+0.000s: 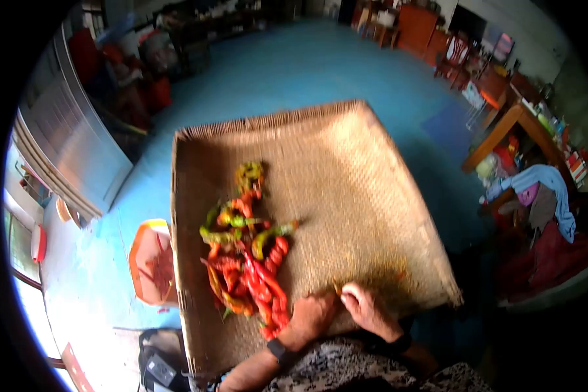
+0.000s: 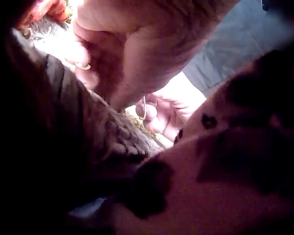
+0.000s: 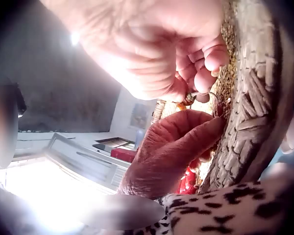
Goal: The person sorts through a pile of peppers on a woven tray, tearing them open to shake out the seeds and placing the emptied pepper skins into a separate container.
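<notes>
Tightly curled right hand (image 3: 152,49), stem (image 3: 191,98) between fingertips (image 3: 207,81)

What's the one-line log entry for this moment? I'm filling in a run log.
left hand: touches woven tray, near edge | right hand: pinches small bit | chillies: piled on tray

The hands meet close before the body, backs turned upward. The left hand (image 1: 310,317) lies knuckles up with its fingers (image 2: 81,56) bent under; whether they hold anything is hidden. Just to the right of those fingers, the right hand (image 1: 367,307) curls its fingers (image 3: 208,56) inward, thumb and fingertip pinching a thin stalk (image 3: 192,98). One left finger reaches almost to the right fingertips. Both forearms angle inward toward the fingers.
</notes>
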`<state>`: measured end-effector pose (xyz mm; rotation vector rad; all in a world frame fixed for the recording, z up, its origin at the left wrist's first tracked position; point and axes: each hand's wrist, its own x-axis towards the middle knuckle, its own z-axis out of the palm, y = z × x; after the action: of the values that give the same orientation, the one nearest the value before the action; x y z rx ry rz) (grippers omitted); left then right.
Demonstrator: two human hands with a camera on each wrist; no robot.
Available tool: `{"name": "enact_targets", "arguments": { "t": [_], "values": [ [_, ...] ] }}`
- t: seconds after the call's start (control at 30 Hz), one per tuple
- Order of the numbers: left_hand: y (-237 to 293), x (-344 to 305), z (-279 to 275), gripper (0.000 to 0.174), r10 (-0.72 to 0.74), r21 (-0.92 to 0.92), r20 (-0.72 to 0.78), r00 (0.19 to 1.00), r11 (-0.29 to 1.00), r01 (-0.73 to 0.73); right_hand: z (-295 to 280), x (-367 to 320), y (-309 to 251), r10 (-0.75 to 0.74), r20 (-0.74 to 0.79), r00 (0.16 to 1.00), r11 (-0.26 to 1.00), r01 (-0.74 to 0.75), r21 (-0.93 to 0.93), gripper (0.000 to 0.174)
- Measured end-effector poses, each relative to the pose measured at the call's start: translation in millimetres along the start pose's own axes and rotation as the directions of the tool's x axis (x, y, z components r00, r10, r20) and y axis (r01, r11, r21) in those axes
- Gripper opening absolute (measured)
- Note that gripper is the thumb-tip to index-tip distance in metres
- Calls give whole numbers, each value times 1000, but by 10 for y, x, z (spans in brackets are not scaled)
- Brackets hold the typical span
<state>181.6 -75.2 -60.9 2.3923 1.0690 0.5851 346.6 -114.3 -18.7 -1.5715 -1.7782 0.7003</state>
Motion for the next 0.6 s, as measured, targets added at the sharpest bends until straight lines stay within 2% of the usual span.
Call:
{"name": "enact_targets", "arguments": {
  "t": [0.1, 0.17, 0.23, 0.27, 0.33, 0.37, 0.4, 0.43, 0.47, 0.5, 0.57, 0.6],
  "values": [
    [-57, -25, 104, 16, 5, 9, 34, 999, 1000, -5, 7, 25, 40, -21, -11, 1000, 999, 22, 45, 11],
    [-43, -36, 49, 19, 11, -29, -2, 1000, 1000, -11, -30, 48, 0, -22, -34, 999, 998, 24, 65, 12],
    [-16, -45, -74, 20, -53, -50, 95, 994, 997, 58, -37, 19, 14, -10, -53, 999, 996, 14, 89, 12],
    [1, -29, -123, 20, -49, -41, 88, 995, 998, 53, -36, 3, 39, 6, -68, 998, 996, 0, 87, 13],
    [43, -6, -200, 22, -190, -376, 54, 980, 906, 197, -30, 7, 53, 17, -86, 996, 996, -9, 91, 13],
    [65, 13, -234, 22, -190, -371, 53, 980, 908, 196, -25, 4, 57, 13, -86, 996, 993, -3, 116, 13],
    [90, 50, -269, 22, -257, -588, 93, 962, 765, 261, -22, -5, 62, 13, -85, 996, 990, -1, 139, 13],
    [121, 86, -292, 22, -310, -764, 150, 939, 567, 309, -22, -24, 69, 14, -83, 996, 987, 0, 161, 13],
    [157, 120, -307, 20, -324, -847, 219, 920, 405, 345, -38, -34, 56, 19, -82, 996, 987, -5, 162, 13],
    [161, 153, -287, 20, -324, -845, 226, 919, 403, 350, -71, -24, 22, 38, -57, 998, 984, -28, 176, 12],
    [184, 275, -299, 18, -237, -781, 154, 959, 565, 265, -130, -13, -38, 62, -37, 997, 980, -54, 189, 12],
    [235, 321, -339, 19, -205, -736, 71, 976, 649, 190, -163, -12, -59, 59, -85, 995, 980, -41, 194, 12]
  ]
}}
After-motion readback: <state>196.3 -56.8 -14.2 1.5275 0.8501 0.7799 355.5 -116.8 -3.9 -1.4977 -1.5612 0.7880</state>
